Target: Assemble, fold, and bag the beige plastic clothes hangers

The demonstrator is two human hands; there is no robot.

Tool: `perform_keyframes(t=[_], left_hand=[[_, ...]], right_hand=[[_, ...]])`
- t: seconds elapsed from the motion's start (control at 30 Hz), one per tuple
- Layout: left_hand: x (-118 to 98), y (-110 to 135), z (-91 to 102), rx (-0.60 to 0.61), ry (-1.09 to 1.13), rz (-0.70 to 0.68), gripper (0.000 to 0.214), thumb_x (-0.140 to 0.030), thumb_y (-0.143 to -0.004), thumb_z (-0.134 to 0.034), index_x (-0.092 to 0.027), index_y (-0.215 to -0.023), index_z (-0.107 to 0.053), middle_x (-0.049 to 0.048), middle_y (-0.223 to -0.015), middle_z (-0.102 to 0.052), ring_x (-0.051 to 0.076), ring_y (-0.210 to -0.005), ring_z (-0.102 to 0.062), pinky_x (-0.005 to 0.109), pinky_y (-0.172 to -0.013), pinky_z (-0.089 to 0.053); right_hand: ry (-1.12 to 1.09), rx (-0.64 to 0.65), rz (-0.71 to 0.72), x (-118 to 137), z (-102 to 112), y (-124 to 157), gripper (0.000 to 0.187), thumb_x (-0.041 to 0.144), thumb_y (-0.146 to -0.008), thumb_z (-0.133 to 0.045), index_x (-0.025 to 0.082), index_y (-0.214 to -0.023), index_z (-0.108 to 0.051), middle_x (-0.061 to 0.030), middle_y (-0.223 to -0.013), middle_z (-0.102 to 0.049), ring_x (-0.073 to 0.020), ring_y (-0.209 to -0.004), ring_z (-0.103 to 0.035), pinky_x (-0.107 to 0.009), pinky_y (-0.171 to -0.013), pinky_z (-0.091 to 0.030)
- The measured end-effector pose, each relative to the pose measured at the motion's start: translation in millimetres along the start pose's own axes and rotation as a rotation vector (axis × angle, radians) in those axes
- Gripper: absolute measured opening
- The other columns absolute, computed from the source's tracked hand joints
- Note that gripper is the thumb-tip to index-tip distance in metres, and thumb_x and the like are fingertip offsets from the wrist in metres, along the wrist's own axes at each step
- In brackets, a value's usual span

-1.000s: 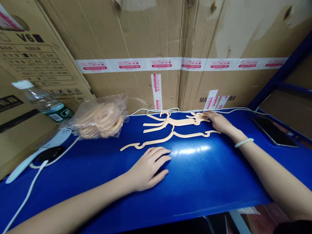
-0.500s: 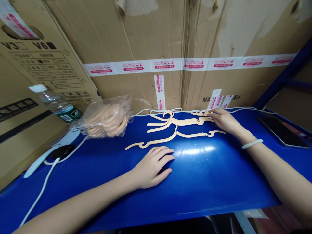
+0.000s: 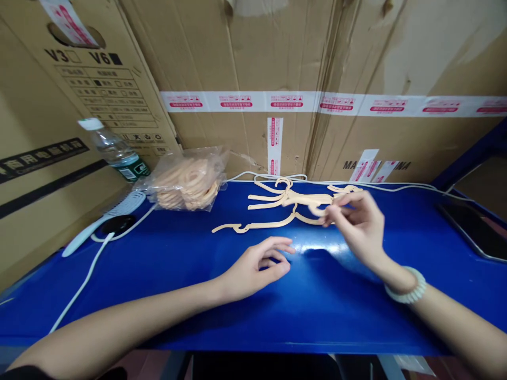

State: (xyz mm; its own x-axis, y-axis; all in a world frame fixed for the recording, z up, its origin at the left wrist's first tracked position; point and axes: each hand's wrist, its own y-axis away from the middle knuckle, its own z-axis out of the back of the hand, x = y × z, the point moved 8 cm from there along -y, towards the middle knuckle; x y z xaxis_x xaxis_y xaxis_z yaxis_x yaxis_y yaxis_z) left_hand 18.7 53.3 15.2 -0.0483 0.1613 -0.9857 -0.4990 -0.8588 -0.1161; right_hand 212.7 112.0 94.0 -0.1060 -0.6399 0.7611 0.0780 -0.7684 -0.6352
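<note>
My right hand (image 3: 358, 224) is raised over the blue table, its thumb and fingers pinched on a beige plastic hanger piece (image 3: 317, 209) that points left. My left hand (image 3: 259, 266) hovers nearer the front edge, fingers loosely curved and apart, with nothing in it. Beyond it lies a beige plastic hanger (image 3: 267, 225) with its arm spread out; its right end is hidden behind my right hand. Farther back are more hanger parts (image 3: 267, 199) around a curved hook (image 3: 283, 182). Other loose beige pieces (image 3: 344, 189) lie just behind my right hand.
A clear bag of beige pieces (image 3: 186, 179) sits at the left, near a water bottle (image 3: 114, 150), a pale hairbrush (image 3: 103, 224) and a black round object (image 3: 118, 225) with a white cable. Cardboard boxes (image 3: 245, 58) wall the back and left. A dark phone-like slab (image 3: 473, 229) lies right.
My right hand has lifted a hanger piece from the back pieces and brought it toward me and left. My left hand has risen slightly and its fingers have curled. The view has shifted left.
</note>
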Motion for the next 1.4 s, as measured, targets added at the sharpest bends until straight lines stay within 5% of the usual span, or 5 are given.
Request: perform_keyframes(t=[0.2,0.4,0.67,1.2,1.4], left_hand=[[9,-1,7.2,-0.193,0.222,0.106,0.036,-0.049,-0.092,-0.063,-0.014,-0.097,-0.057,0.0036,-0.080,-0.064,0.012,-0.064,-0.064,0.024,-0.058,-0.054],[14,-4,47.8,-0.480,0.302,0.073,0.038,-0.050,-0.084,-0.070,-0.015,-0.087,-0.054,0.0032,-0.081,-0.067,0.011,-0.057,-0.063,0.021,-0.049,-0.051],[10,-7,89.3,-0.643,0.358,-0.023,0.030,-0.032,-0.075,-0.073,-0.018,-0.085,-0.048,0.0027,-0.069,-0.071,0.013,-0.050,-0.062,0.020,-0.045,-0.046],[8,-12,118.0,-0.746,0.536,-0.002,0.043,-0.014,-0.059,-0.088,-0.014,-0.090,-0.058,-0.0003,-0.078,-0.067,0.011,-0.068,-0.065,0.024,-0.068,-0.055],[8,-19,119.3,-0.603,0.556,-0.042,0.033,-0.023,-0.066,-0.090,-0.012,-0.087,-0.066,-0.0006,-0.073,-0.064,0.008,-0.067,-0.062,0.020,-0.067,-0.052]], right_hand=[[0.021,0.513,-0.058,13,-73,36,0.014,0.031,-0.091,-0.070,0.019,-0.085,-0.065,-0.0024,-0.080,-0.069,-0.0156,-0.069,-0.068,-0.028,-0.064,-0.056],[0.643,0.390,0.328,-16,-14,-16,0.012,0.027,-0.095,-0.060,0.020,-0.093,-0.069,-0.0073,-0.087,-0.070,-0.0234,-0.084,-0.065,-0.039,-0.080,-0.051],[0.929,0.586,0.258,-103,8,-40,0.015,0.024,-0.090,-0.057,0.018,-0.096,-0.069,-0.0138,-0.098,-0.070,-0.0315,-0.095,-0.060,-0.048,-0.086,-0.050],[0.611,0.483,0.020,-57,26,-33,0.031,0.044,-0.091,-0.061,0.019,-0.108,-0.065,-0.0093,-0.093,-0.073,-0.0232,-0.081,-0.070,-0.032,-0.072,-0.054],[0.599,0.449,0.110,-44,27,-32,0.022,0.040,-0.091,-0.065,0.021,-0.097,-0.071,-0.0085,-0.097,-0.074,-0.0239,-0.086,-0.070,-0.032,-0.074,-0.053]])
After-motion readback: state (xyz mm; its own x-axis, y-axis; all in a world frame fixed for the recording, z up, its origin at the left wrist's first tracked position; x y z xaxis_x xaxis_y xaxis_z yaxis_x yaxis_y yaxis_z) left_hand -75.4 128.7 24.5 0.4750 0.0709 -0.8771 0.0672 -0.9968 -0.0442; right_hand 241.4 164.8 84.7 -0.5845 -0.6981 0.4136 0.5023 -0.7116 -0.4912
